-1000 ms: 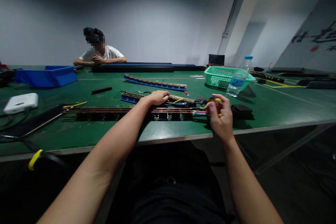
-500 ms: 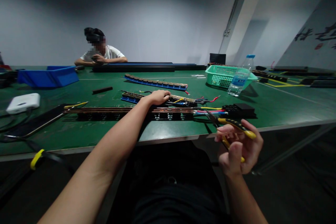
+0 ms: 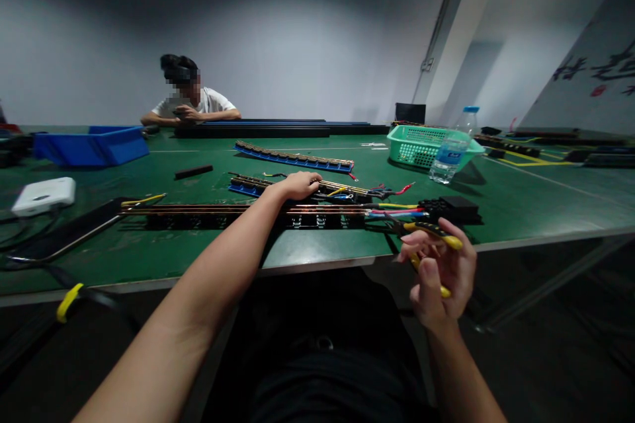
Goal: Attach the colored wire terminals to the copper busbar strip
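Note:
My left hand (image 3: 300, 186) reaches over the nearest strip and grips the middle blue-backed strip with copper bars (image 3: 243, 185). Most of its fingers are hidden behind the hand. Loose coloured wires (image 3: 391, 190) come out of that strip's right end. In my right hand (image 3: 444, 271) are pliers (image 3: 430, 232) with yellow and black handles spread apart. Their dark jaws point left, close to the wires of the long black strip with copper bars (image 3: 223, 210). Red, blue and yellow wires (image 3: 397, 211) join this strip to a black connector block (image 3: 454, 209). Whether the jaws touch a wire I cannot tell.
Farther back lies another blue-backed strip (image 3: 297, 157). A green basket (image 3: 411, 149) and a water bottle (image 3: 449, 155) stand at the right, a blue bin (image 3: 94, 147) and a white box (image 3: 44, 195) at the left. Across the table (image 3: 198, 261) a person (image 3: 213, 102) leans near long dark profiles (image 3: 258, 129).
My right hand with the pliers has moved a little left and up, bringing the jaws nearer the wires. My left hand has stayed in place.

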Demonstrator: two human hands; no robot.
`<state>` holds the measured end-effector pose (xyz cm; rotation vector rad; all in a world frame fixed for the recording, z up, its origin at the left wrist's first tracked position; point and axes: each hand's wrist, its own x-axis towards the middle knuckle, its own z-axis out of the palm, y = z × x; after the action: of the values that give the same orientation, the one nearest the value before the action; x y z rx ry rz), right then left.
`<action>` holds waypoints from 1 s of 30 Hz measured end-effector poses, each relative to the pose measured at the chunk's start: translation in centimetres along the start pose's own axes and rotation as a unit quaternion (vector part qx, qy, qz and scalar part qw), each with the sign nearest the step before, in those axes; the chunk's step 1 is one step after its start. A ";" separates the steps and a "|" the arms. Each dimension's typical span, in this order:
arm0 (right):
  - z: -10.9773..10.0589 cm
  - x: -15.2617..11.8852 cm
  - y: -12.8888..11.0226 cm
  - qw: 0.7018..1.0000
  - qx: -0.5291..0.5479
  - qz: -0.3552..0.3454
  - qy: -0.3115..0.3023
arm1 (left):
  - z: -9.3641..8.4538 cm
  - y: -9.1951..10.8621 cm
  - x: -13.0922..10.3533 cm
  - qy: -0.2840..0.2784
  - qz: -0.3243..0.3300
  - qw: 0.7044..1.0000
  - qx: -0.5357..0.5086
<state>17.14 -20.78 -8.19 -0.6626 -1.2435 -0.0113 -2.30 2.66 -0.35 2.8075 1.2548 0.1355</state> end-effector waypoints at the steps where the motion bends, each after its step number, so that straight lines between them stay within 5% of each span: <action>1: -0.1 0.0 0.3 1.000 -0.004 0.000 -0.009 | 0.0 0.0 0.0 0.000 0.002 1.000 0.000; 10: 0.1 0.9 1.4 0.976 -0.080 0.050 -0.198 | 0.1 -0.1 0.1 -0.001 0.003 1.000 -0.005; 16: 0.6 1.6 1.9 0.922 -0.201 -0.085 -0.321 | 0.2 -0.2 0.3 -0.003 0.002 1.000 0.005; 20: -0.1 2.2 1.8 0.876 -0.247 -0.103 -0.401 | 0.1 -0.1 0.3 -0.004 0.004 1.000 0.008; 25: -0.5 2.6 0.7 0.889 -0.195 -0.002 -0.415 | 0.1 -0.1 0.3 -0.001 0.001 1.000 0.004; 30: -0.3 2.1 -0.2 0.938 -0.035 0.127 -0.321 | 0.2 -0.3 0.4 -0.003 0.002 1.000 0.005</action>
<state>18.06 -20.33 -6.29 -0.9265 -1.7778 0.4070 -2.29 3.15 -0.58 2.8165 1.2516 0.1212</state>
